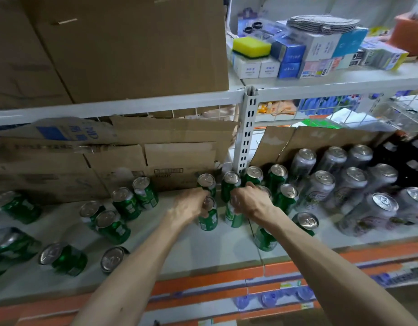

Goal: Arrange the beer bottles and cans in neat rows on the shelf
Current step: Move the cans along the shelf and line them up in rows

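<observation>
Several green beer cans stand scattered on the grey shelf (203, 250). My left hand (190, 203) is closed around the top of one green can (209, 220) near the shelf's middle. My right hand (250, 200) grips a second green can (233, 217) right beside it. More green cans stand behind my hands, such as one at the back (206, 182), and a loose group (113, 225) spreads to the left. Silver cans (321, 184) stand in rows on the right, with dark bottles (412, 161) at the far right.
Flattened cardboard boxes (156, 156) lean along the shelf's back. A white slotted upright post (246, 128) divides the shelf behind my hands. The upper shelf holds a large carton (123, 48), small boxes and a yellow sponge (251, 47). An orange price strip (203, 283) edges the front.
</observation>
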A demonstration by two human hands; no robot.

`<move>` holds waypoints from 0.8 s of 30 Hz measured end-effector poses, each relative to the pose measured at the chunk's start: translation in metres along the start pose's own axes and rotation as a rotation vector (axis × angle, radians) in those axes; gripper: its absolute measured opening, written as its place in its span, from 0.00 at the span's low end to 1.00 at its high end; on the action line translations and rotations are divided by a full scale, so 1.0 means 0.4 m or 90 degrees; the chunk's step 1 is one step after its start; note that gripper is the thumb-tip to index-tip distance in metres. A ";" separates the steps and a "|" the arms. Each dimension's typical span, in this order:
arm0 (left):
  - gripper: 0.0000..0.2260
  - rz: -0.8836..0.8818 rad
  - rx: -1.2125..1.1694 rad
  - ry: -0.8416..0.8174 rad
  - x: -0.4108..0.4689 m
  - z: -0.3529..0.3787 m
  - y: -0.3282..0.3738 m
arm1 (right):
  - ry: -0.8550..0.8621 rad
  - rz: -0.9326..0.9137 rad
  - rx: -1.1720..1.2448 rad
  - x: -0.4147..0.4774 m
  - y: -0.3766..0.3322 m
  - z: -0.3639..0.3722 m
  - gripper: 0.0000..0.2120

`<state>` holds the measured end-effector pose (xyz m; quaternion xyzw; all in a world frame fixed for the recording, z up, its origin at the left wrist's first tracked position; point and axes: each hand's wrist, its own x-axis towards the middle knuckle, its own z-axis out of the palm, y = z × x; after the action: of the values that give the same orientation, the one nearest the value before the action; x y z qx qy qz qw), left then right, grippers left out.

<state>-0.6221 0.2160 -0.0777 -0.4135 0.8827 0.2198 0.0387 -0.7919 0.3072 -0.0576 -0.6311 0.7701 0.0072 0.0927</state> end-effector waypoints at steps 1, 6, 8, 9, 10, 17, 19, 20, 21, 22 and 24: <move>0.22 0.000 0.001 -0.006 0.003 0.003 0.003 | -0.002 0.003 0.002 0.002 0.004 0.006 0.09; 0.23 0.010 0.034 -0.011 0.014 0.005 0.009 | -0.011 0.003 -0.011 0.010 0.015 0.015 0.13; 0.23 0.014 0.036 -0.005 0.014 0.004 0.004 | -0.003 0.000 -0.035 0.010 0.014 0.010 0.13; 0.24 0.014 0.041 -0.003 0.012 0.004 0.003 | 0.005 0.003 -0.044 0.011 0.013 0.012 0.14; 0.25 0.012 0.046 0.000 0.011 0.004 0.003 | 0.016 0.013 -0.046 0.012 0.013 0.016 0.14; 0.27 0.012 0.046 0.012 0.002 0.025 -0.004 | -0.013 0.006 -0.026 0.014 0.035 0.003 0.22; 0.28 0.016 0.046 0.012 0.003 0.028 -0.003 | -0.041 -0.047 -0.027 0.013 0.053 -0.014 0.21; 0.29 0.018 0.043 0.013 0.002 0.030 -0.001 | -0.047 -0.068 -0.025 0.014 0.059 -0.018 0.19; 0.29 0.014 0.041 0.014 0.000 0.032 0.002 | -0.053 -0.076 -0.020 0.016 0.059 -0.021 0.16; 0.28 0.007 0.040 0.019 -0.003 0.033 0.006 | -0.058 -0.071 -0.013 0.019 0.056 -0.022 0.13; 0.24 -0.009 0.037 0.036 -0.007 0.037 0.011 | -0.068 -0.045 0.003 0.020 0.044 -0.023 0.09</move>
<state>-0.6253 0.2268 -0.0886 -0.4248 0.8864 0.1819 0.0273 -0.8116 0.3018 -0.0514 -0.6567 0.7411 0.0356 0.1353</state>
